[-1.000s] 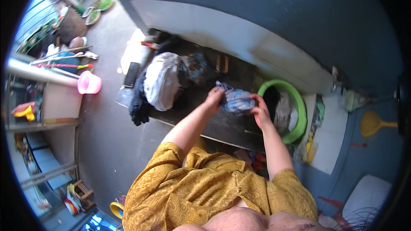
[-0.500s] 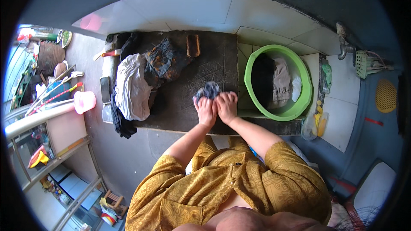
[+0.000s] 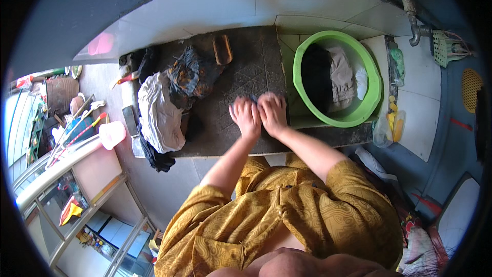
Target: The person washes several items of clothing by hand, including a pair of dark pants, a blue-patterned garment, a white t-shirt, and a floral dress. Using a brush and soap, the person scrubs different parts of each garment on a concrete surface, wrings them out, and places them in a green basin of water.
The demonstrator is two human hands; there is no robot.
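Observation:
Side by side on the dark stone slab (image 3: 220, 136), my left hand (image 3: 246, 117) and my right hand (image 3: 273, 113) press down with curled fingers. Between and under them is a small dark patterned cloth (image 3: 252, 98), of which only a scrap shows. Left of my hands lies a bunched dark cloth with an orange pattern (image 3: 188, 79). Beside it, a heap of white cloth (image 3: 160, 115) covers part of the slab's left end. A brown oblong block or dish (image 3: 222, 50) sits near the back edge.
To the right stands a green basin (image 3: 299, 90) holding black, beige and white clothes. A tap (image 3: 416, 31) juts from the wall at the far right. Dark cloth (image 3: 156, 158) hangs over the slab's left front corner. A pink tub (image 3: 112, 135) is further left.
Both hands have moved slightly away from me over the slab, and the small cloth is now almost wholly hidden beneath them. The whole view has shifted and turned a little.

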